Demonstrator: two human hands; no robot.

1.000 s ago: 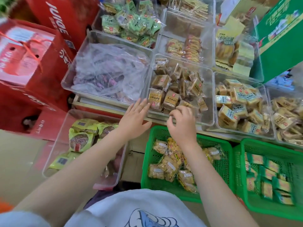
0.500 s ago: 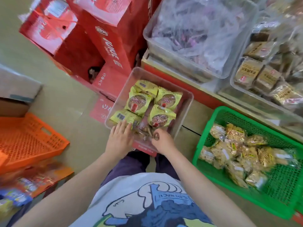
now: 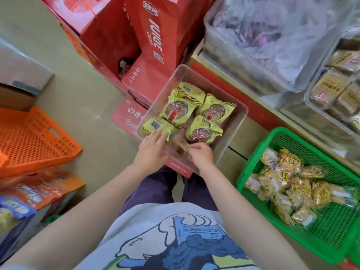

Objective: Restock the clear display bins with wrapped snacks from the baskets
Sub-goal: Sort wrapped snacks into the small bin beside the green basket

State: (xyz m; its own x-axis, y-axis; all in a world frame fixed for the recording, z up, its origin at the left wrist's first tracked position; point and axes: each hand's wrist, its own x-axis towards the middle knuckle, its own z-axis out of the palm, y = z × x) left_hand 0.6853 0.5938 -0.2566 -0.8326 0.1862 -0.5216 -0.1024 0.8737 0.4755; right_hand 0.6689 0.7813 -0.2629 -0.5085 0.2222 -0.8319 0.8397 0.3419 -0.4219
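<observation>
1. The clear bin (image 3: 229,131) sits in the middle of the frame, on the floor against red juice cartons (image 3: 155,36). It holds five yellow-green wrapped snacks (image 3: 176,111) lying flat, bunched toward its upper and left parts.

2. The right hand (image 3: 201,155) is at the bin's near rim, fingers curled, pinching a small brown wrapped snack (image 3: 182,147) that lies just left of its fingertips, long axis running from upper left to lower right. This piece is the thing in hand, and it sits in the bare near corner of the bin.

3. The left hand (image 3: 153,151) lies just to the left, fingers straight and close together, tips resting on the nearest yellow-green packet (image 3: 157,126), seemingly steadying it or easing it aside.

4. The deciding relation: the brown piece lies between the two hands, nearer the right, with free bin floor just above it.

5. The green basket (image 3: 253,166) of tan wrapped snacks (image 3: 288,184) stands at the right of the frame, on the right hand's side, so that hand looks better placed to fetch more.

6. An orange crate (image 3: 35,141) sits at the left edge.
</observation>
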